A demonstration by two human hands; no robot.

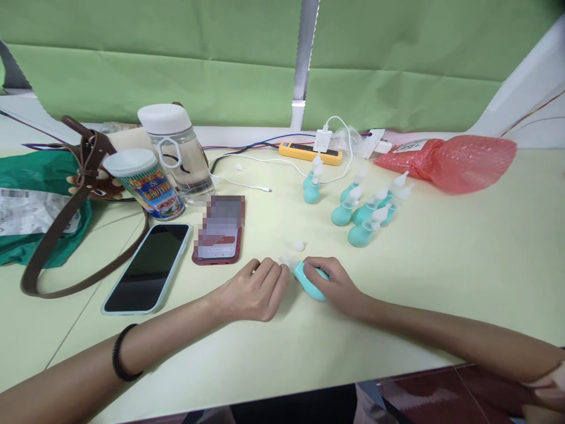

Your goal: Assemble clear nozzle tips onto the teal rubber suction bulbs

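My right hand is wrapped around a teal rubber bulb, the body of a nasal aspirator, tilted with its neck toward the upper left. At that neck sits a clear plastic piece. Closed beside it, my left hand has its curled fingers against the clear piece; whether they grip it is hidden. Just beyond lies a small round whitish piece. Farther back to the right stand several teal nasal aspirators with clear pointed tips, and another pair stands left of them.
Two phones lie left of my hands. Behind them stand a noodle cup and a water bottle. A brown strap loops over a green bag. A yellow power strip and red bubble wrap lie at the back.
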